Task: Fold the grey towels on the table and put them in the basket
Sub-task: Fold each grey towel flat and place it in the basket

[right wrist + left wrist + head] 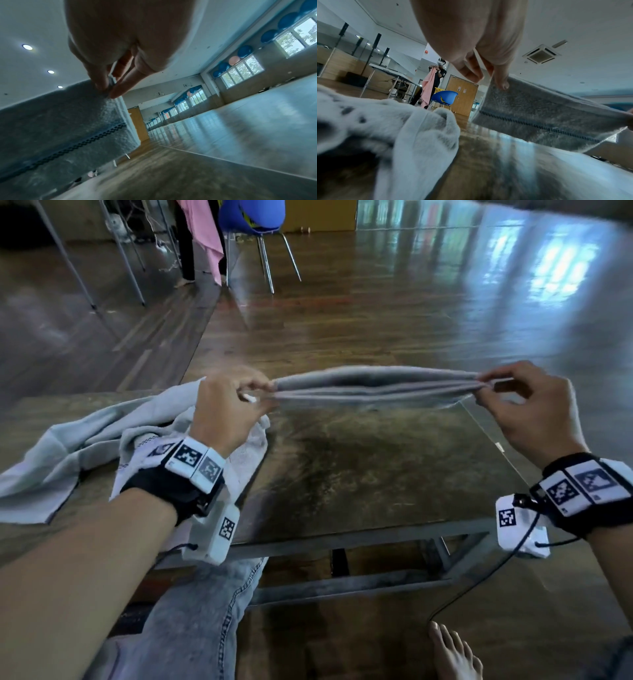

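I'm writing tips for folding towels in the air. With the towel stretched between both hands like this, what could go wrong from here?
1. The left hand and right hand only pinch the grey towel at its ends with fingertips; a layer may slip out and undo the fold.
2. The loose towels lie beside the left hand on the table; laying the towel down could overlap or snag them.

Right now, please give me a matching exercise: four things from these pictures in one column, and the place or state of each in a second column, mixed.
Things:
1. stretched grey towel
2. crumpled towel
3. left hand
4. blue chair

States:
A. lies in a heap on the table, at its left
B. stands on the floor beyond the table
C. hangs in the air between both hands
D. pinches one end of a towel

Pairs: 1-C, 2-A, 3-D, 4-B
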Tool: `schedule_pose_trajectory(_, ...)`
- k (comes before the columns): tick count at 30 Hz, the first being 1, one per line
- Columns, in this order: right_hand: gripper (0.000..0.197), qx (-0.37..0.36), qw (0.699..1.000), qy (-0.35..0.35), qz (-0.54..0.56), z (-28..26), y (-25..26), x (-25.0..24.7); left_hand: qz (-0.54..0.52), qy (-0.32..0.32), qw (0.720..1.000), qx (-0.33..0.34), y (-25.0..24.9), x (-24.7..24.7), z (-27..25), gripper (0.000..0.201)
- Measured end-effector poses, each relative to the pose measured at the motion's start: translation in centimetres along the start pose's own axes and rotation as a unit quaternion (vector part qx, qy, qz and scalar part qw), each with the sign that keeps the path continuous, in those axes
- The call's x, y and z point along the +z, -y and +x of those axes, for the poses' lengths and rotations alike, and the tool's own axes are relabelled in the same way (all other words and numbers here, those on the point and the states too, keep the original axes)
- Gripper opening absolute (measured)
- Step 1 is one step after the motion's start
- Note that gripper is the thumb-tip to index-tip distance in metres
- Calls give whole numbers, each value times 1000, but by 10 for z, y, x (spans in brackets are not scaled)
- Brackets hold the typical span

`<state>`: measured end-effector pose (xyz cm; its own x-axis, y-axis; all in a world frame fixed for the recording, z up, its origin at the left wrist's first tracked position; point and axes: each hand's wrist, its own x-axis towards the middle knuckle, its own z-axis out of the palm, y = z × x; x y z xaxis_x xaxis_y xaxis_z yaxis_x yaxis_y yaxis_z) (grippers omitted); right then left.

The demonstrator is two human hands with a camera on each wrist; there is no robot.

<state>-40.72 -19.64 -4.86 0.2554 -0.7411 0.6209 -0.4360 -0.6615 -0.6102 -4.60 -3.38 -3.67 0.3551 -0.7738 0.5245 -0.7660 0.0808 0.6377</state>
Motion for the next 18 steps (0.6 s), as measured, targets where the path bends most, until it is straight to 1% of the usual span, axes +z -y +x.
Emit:
schedule_pose_trajectory(1, 21, 12, 999, 35, -1, -5, -5, -3, 14, 15, 1000, -3, 5, 2, -9, 21)
schedule_pose_trajectory(2, 21, 39, 995, 92, -10, -11, -11, -6, 33, 53, 998, -11, 11, 5, -18, 19)
schedule_pose_trajectory(3, 21, 75, 982, 170, -19, -17, -16, -7, 49, 111, 992, -27, 17, 8, -28, 18)
schedule_pose_trajectory(4, 20, 111, 962, 249, -25, -24, -22, -5, 59, 178, 981, -53, 24, 12, -38, 19)
schedule_pose_trajectory(5, 18, 140, 943, 299, -32, -32, -27, -2, 62, 235, 967, -83, 29, 16, -46, 20)
schedule_pose_trajectory(6, 14, 160, 936, 309, -51, -38, -32, 3, 59, 260, 958, -108, 34, 20, -53, 22)
schedule_pose_trajectory(7, 11, 173, 939, 289, -74, -42, -36, 7, 54, 251, 958, -128, 37, 24, -58, 26)
schedule_pose_trajectory(9, 19, 190, 944, 234, -135, -47, -42, 15, 47, 170, 971, -158, 41, 33, -63, 35)
schedule_pose_trajectory(10, 23, 201, 939, 228, -159, -48, -43, 18, 60, 132, 975, -167, 41, 36, -64, 37)
schedule_pose_trajectory(11, 28, 212, 931, 237, -176, -50, -44, 20, 83, 108, 976, -171, 40, 39, -64, 37)
schedule_pose_trajectory(12, 32, 224, 923, 254, -184, -51, -44, 22, 108, 102, 974, -173, 38, 40, -63, 37)
schedule_pose_trajectory(14, 36, 231, 914, 278, -185, -52, -44, 24, 152, 117, 964, -186, 32, 41, -61, 44)
schedule_pose_trajectory(16, 35, 224, 916, 280, -181, -53, -42, 26, 192, 142, 950, -201, 25, 42, -57, 49)
schedule_pose_trajectory(18, 33, 222, 920, 277, -168, -53, -38, 26, 200, 155, 943, -216, 20, 42, -54, 47)
